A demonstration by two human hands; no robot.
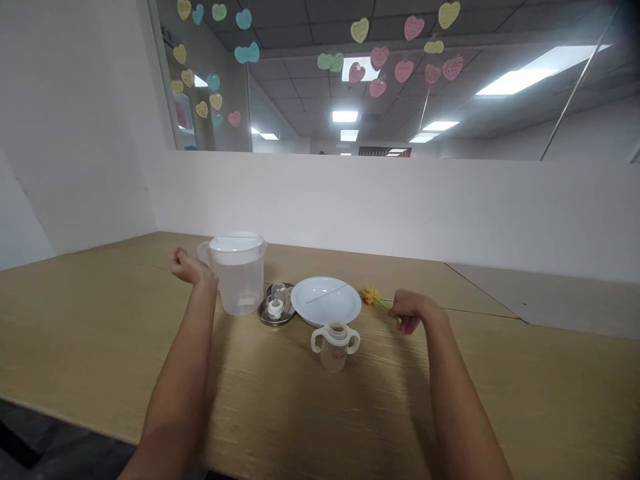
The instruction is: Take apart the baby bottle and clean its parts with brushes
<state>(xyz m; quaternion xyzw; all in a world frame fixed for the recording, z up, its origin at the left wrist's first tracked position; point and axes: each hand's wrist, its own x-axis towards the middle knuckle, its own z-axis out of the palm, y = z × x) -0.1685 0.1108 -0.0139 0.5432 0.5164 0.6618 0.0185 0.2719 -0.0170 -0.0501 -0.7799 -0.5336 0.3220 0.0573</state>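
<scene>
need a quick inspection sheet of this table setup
surface: wooden table
things: plastic jug with white lid; two-handled baby bottle, uncapped; white plate; steel tray holding clear bottle parts; yellow brush
clutter: nothing seen
hands: right hand grips yellow brush; left hand curled beside plastic jug, holding nothing visible
cables: nothing seen
surroundings: white wall; paper hearts on window

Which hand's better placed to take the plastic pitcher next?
Left, probably. The left hand sits right beside the lidded plastic pitcher. The right hand is far across, past the white plate, at the yellow brush.
</scene>
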